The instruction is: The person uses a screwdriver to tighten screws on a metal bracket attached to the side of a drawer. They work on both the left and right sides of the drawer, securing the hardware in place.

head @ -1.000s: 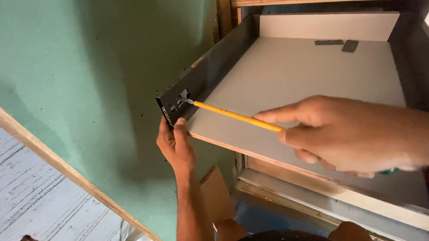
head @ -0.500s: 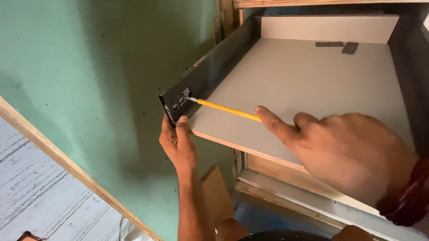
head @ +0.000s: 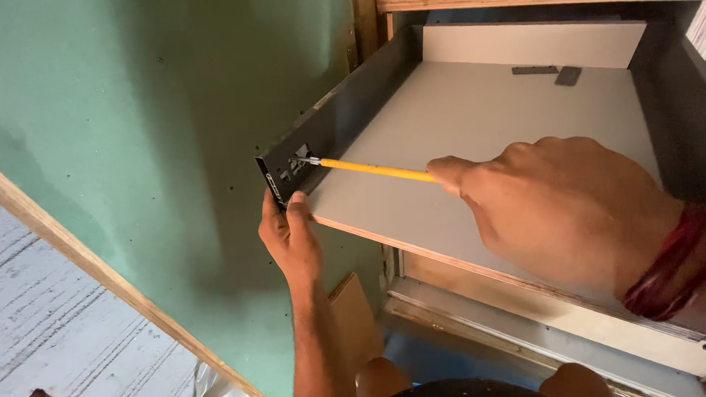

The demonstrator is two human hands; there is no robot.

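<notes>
The screwdriver lies nearly level, its yellow shaft running from the right hand leftward and slightly up to the metal tip, which sits in a fitting on the inner face of the drawer side at its front corner. The right hand is closed around the handle, which the fingers hide, with the forefinger stretched along the shaft. The left hand comes up from below and pinches the lower front end of that dark side panel, thumb and fingers narrow against it, just under the tip. So the left hand is the nearer to the fitting, touching the panel itself; the right stands well back along the tool's axis, over the pale drawer bottom

The screw or clip under the tip is too small to make out. The drawer's right side is cut off at the frame edge, and a green panel fills the left
</notes>
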